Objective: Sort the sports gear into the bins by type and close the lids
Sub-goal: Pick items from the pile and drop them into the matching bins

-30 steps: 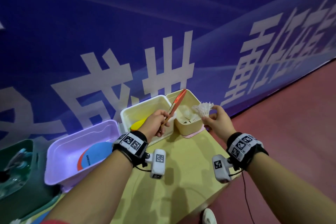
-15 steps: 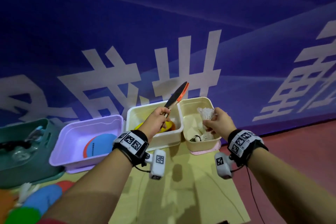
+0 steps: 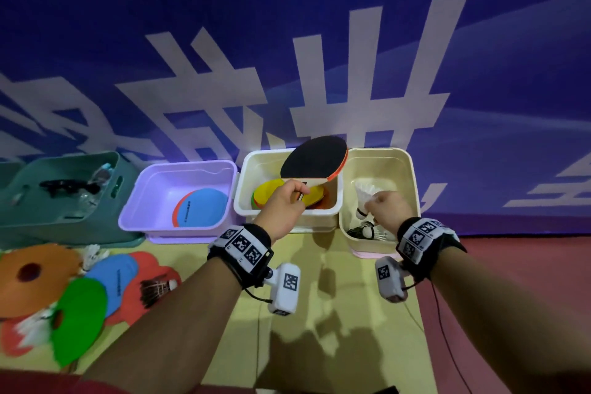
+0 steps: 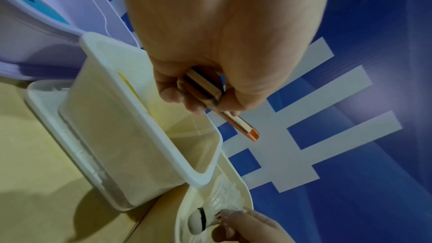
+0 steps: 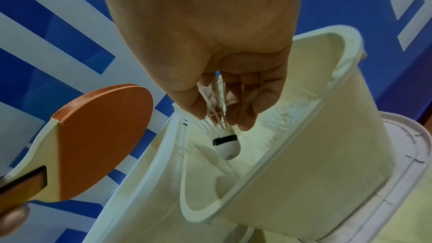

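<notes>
left hand [image 3: 281, 201] fingers curled round paddle [image 3: 315, 158] handle, black/orange blade above white bin [image 3: 243, 189] | right hand [image 3: 388, 209] fingers pinch white shuttlecock [image 5: 225, 143], cork down, over cream bin [image 3: 412, 176] | handle mostly hidden

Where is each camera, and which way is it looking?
Head: on the head, looking down at the bins; shows both forearms, left hand and right hand.
Left wrist: looks along the left hand gripping the paddle.
Right wrist: looks along the right hand pinching a shuttlecock over the cream bin.
All three views show paddle and shuttlecock.
</notes>
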Demonstrator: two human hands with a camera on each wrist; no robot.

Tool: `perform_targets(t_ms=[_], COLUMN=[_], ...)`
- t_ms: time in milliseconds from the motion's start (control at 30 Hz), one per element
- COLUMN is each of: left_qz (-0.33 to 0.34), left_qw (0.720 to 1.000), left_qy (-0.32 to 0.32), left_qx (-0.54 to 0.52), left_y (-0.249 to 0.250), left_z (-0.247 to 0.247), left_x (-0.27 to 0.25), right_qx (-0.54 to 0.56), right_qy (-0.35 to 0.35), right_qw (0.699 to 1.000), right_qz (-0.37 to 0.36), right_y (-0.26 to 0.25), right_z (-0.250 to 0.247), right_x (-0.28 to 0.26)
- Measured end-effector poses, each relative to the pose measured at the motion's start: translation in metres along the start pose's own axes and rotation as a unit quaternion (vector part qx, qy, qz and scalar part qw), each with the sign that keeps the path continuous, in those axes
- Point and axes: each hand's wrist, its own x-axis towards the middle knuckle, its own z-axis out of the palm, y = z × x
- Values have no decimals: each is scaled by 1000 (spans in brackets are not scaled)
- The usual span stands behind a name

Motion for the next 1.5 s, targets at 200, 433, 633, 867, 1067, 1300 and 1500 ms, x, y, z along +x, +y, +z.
perform_targets(t_ms=[200, 433, 633, 867, 1067, 1300, 1500], left_qz=[-4, 0, -15, -13, -6, -8, -17], left_qw=[1000, 999, 998, 999, 999, 996, 987], left_qy=[-4, -8, 0, 12, 29, 83, 139], left_qx=[30, 50, 59, 40, 30, -28, -74], left_y=[-10, -13, -10, -6, -15, -36, -82], left_z=[0, 0, 6, 8, -7, -51, -124], left_x=[1, -4, -12, -27, -47, -89, -157], right_qx=[-4, -8, 8, 42, 71, 43, 10], right_qy=[-11, -45, -66, -35, -65, -155, -217], right_qw=[1000, 998, 996, 998, 994, 970, 943], right_qz=[27, 47, 55, 18, -60, -183, -254], right_y=[10, 10, 16, -1, -41, -105, -168], right_z=[18, 24, 18, 4, 18, 64, 141], right_x=[16, 15, 4, -14, -50, -110, -177])
